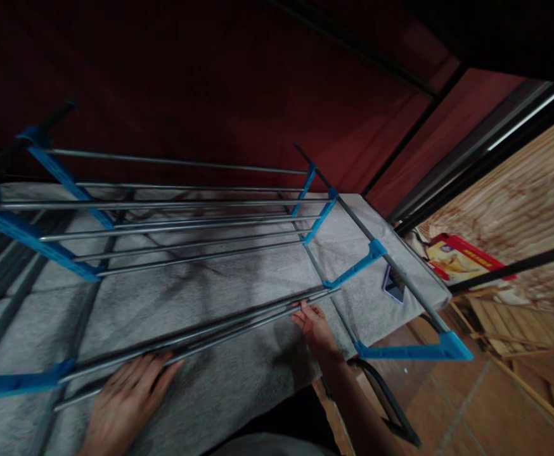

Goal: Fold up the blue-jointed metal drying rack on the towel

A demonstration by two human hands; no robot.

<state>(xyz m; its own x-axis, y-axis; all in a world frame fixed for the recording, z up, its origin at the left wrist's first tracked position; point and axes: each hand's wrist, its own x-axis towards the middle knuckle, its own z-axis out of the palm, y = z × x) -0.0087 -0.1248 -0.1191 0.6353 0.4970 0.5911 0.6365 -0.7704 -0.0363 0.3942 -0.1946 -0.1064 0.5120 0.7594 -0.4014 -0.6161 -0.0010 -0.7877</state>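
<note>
Fingers of my left hand [127,402] are closed over a loose metal rod [239,332] near its left end. My right hand [312,324] pinches the same rod near its right end. Just behind it, a second metal rod [201,331] runs almost parallel, its left end at a blue bracket [20,382]. The rods belong with a half-built rack lying on grey cloth, with several crossbars [201,253] between blue brackets. To the right, a blue bracket [355,267] and a front bracket [405,352] sit on a dark upright pole [412,288], with no crossbar visibly seated in either.
A grey cloth-covered surface [239,380] lies under the rack. A phone [393,284] rests near its right edge. Dark poles [1,297] lie at the left. Beyond the right edge are a red and yellow box [464,258], a wooden chair [515,323] and tiled floor.
</note>
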